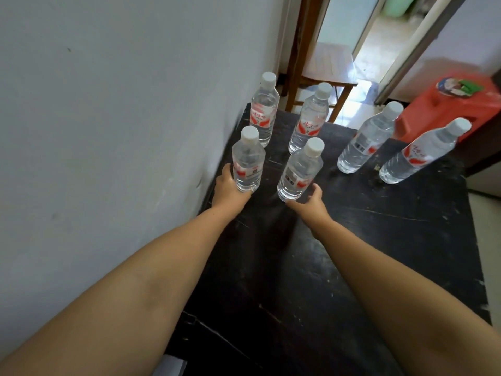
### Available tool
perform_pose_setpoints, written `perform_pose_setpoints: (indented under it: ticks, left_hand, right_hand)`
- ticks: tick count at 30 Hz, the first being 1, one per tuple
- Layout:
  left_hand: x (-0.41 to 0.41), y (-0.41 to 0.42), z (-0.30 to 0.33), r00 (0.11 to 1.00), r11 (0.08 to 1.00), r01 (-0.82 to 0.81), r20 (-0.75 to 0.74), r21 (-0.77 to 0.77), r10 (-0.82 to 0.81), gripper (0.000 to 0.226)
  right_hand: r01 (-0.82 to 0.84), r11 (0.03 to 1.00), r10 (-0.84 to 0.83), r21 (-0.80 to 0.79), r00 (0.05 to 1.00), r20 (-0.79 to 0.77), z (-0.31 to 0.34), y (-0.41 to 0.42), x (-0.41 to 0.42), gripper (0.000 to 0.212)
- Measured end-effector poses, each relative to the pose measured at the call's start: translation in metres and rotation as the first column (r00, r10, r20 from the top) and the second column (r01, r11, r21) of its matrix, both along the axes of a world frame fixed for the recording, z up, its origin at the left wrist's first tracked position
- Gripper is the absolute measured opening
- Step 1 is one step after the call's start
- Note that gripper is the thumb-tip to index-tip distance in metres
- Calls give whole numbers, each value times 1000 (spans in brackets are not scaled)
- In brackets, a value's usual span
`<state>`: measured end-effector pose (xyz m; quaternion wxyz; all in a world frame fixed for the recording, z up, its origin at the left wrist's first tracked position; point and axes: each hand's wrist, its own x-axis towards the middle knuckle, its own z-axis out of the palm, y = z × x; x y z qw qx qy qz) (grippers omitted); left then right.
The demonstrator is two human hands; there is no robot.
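Note:
Several clear water bottles with white caps and red labels stand on a black table [366, 240]. My left hand [227, 189] grips the base of the near-left bottle [248, 161] beside the wall. My right hand [311, 203] holds the base of the near-middle bottle [301, 169], fingers curled round its lower part. Behind them stand two more bottles, one at the back left [264, 109] and one at the back middle [310, 118]. Two others stand apart on the right, a nearer-in one [366, 139] and an outer one [423, 153].
A white wall [108, 118] runs along the table's left edge. A red plastic stool [444, 104] stands past the table's right corner. A wooden chair [322, 66] sits beyond the far edge near an open doorway. The table's near half is scratched, bare surface.

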<state>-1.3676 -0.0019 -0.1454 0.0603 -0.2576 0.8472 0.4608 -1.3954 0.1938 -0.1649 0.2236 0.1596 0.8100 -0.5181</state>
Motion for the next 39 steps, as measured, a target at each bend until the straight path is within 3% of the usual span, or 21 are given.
perform_pose_setpoints:
  ticks: [3,7,11,15,18,21,25,29,36,39]
  left_hand:
    - [23,9,2,997,995,33,79,-92,-26,78]
    - [67,31,3,979,981,117,186,-153,-87,60]
    - [124,53,11,976,962,130,204,-240,-81,44]
    - [187,69,18,939,942,175,338,-287,-72,33]
    - [232,76,22,905,931,193,423,-310,-46,25]
    - [275,75,26,899,934,130,437,-333,31,17]
    - [337,69,32,897,937,-63,392,-344,204,19]
    - [403,63,41,854,886,-261,336,-382,396,26]
    - [569,90,43,681,770,-492,372,-406,631,23]
    - [616,116,40,649,749,-524,380,-406,659,25]
  right_hand:
    - [-117,988,105,103,987,119,-6,9,18,74]
    - [-244,966,237,86,968,87,2,18,48,31]
    - [-446,871,452,208,892,18,14,26,79,23]
    - [-649,627,721,431,693,-4,33,26,114,19]
    - [-738,377,865,559,496,72,43,19,144,24]
    - [-764,132,946,631,288,150,50,5,178,26]
    - [-738,-91,981,669,49,188,59,-24,224,25]
    - [-670,-225,974,708,-126,191,71,-53,277,25]
    - [-541,-436,881,720,-420,218,74,-75,426,25]
    - [-483,-476,849,735,-472,239,74,-64,477,15]
